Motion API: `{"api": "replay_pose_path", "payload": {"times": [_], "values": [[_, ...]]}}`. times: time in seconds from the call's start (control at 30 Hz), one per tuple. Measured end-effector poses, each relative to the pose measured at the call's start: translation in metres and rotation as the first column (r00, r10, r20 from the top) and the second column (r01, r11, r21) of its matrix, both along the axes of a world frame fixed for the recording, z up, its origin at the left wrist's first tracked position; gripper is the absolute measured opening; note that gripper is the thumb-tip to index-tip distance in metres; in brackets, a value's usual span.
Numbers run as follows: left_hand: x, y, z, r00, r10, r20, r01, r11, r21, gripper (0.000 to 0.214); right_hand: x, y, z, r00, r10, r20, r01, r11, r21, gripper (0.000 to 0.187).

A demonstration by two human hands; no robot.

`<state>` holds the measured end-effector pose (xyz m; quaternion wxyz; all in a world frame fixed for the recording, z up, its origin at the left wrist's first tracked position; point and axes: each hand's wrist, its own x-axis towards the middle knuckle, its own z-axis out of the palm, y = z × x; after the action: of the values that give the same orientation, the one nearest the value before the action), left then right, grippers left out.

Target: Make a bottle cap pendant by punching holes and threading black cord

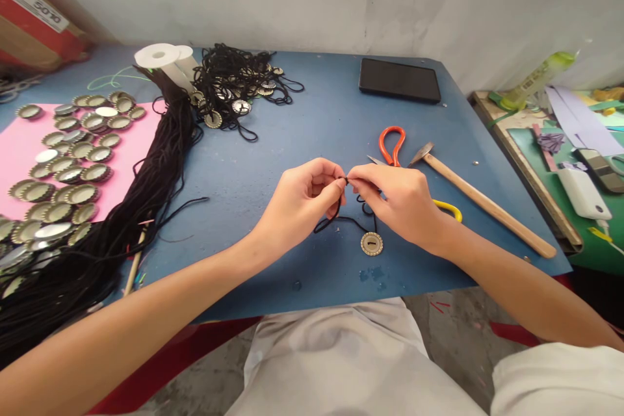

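My left hand (305, 198) and my right hand (397, 198) meet fingertip to fingertip above the blue table (312, 130). Both pinch the same thin black cord (336, 218), which loops down between them. A small round bronze pendant (371, 243) hangs on that cord and rests on the table just below my right hand. Orange-handled scissors (391, 145) lie right behind my right hand, and a yellow-handled tool (449, 209) pokes out from under my right wrist.
A wooden-handled hammer (482, 203) lies to the right. A thick bundle of black cords (141, 201) runs down the left, beside a pink sheet (22, 149) covered with several metal discs. A white spool (163, 62), tangled finished pieces (238, 84) and a black tablet (400, 80) sit at the back.
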<state>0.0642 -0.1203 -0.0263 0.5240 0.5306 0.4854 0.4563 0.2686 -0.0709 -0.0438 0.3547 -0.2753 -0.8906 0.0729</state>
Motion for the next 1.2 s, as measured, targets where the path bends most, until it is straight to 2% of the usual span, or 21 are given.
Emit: {"api": "replay_pose_path", "payload": {"times": [0.23,0.4,0.6,0.7,0.83,0.93,1.07,1.2], "values": [[0.001,-0.002,-0.002,1.000,0.004,-0.002,-0.004,1.000,-0.007,0.007,0.004,0.002,-0.005,0.998,0.048,0.033,-0.052,0.990,0.128,0.023],[0.001,-0.002,-0.002,1.000,0.018,0.009,-0.018,1.000,-0.015,0.008,0.008,0.003,-0.009,0.995,0.076,0.068,-0.087,0.981,0.173,0.021],[0.002,-0.003,-0.002,0.999,0.028,0.029,-0.027,0.999,-0.024,0.007,0.008,0.000,-0.008,0.988,0.037,0.150,-0.080,0.955,0.285,0.022],[0.002,-0.003,-0.003,0.999,0.031,0.033,-0.030,0.999,-0.031,0.008,0.006,-0.002,-0.005,0.987,0.016,0.161,-0.065,0.952,0.300,0.027],[0.001,-0.003,-0.004,0.999,0.026,0.030,-0.025,0.999,-0.031,0.008,0.002,-0.003,-0.003,0.992,0.020,0.122,-0.049,0.970,0.238,0.029],[0.001,-0.002,-0.005,0.999,0.021,0.039,-0.020,0.999,-0.038,0.008,-0.001,-0.003,-0.001,0.997,0.017,0.072,-0.027,0.989,0.142,0.026],[-0.001,-0.001,-0.006,0.998,0.009,0.054,-0.007,0.999,-0.047,0.009,-0.003,-0.003,0.004,1.000,-0.003,-0.020,0.002,0.999,-0.050,0.019],[-0.001,-0.001,-0.005,0.998,-0.009,0.067,0.012,0.998,-0.054,0.008,-0.003,-0.004,0.008,0.993,-0.008,-0.115,-0.023,0.965,-0.262,0.013]]}}
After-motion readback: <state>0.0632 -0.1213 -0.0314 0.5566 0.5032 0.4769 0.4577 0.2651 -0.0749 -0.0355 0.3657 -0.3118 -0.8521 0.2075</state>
